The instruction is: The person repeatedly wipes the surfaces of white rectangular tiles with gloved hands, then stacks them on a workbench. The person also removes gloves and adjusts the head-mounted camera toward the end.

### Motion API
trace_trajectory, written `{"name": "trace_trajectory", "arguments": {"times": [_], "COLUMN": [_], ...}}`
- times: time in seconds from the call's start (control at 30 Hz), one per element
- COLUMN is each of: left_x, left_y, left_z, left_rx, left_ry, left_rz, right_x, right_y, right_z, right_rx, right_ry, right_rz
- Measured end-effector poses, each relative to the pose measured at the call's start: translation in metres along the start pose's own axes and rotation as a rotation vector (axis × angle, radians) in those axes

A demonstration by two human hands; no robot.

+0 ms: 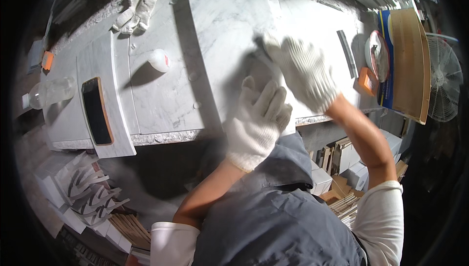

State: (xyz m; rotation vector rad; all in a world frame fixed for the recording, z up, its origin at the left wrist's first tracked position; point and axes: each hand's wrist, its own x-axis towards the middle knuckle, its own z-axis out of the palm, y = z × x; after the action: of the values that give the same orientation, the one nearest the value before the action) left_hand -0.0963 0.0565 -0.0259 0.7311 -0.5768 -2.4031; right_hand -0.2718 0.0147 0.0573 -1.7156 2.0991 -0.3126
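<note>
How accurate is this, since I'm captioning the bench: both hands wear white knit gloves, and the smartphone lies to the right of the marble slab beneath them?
One thing is wrong: the smartphone lies to the left of the marble slab, as the head view shows. The left hand and right hand do wear white knit gloves, and the slab is beneath them.

There are two gloved hands (258, 127), two white sleeves (382, 219), one fan (442, 78) (and one phone (97, 111)).
</note>
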Motion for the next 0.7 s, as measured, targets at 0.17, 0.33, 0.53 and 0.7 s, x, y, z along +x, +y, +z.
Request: {"name": "trace_trajectory", "arguments": {"times": [0.17, 0.33, 0.53, 0.7], "left_x": [0.002, 0.003, 0.004, 0.005], "left_y": [0.001, 0.005, 0.002, 0.004], "left_z": [0.002, 0.005, 0.006, 0.012], "left_rx": [0.070, 0.133, 0.184, 0.259], "left_ry": [0.007, 0.017, 0.012, 0.016], "left_rz": [0.005, 0.023, 0.054, 0.073], "right_x": [0.005, 0.018, 0.003, 0.044], "right_y": [0.015, 0.032, 0.010, 0.012], "right_z": [0.013, 0.017, 0.005, -0.001], "right_rx": [-0.070, -0.155, -0.276, -0.300], "right_ry": [0.039, 0.234, -0.179, 0.277], "right_rz": [-0.051, -0.357, -0.118, -0.332]}}
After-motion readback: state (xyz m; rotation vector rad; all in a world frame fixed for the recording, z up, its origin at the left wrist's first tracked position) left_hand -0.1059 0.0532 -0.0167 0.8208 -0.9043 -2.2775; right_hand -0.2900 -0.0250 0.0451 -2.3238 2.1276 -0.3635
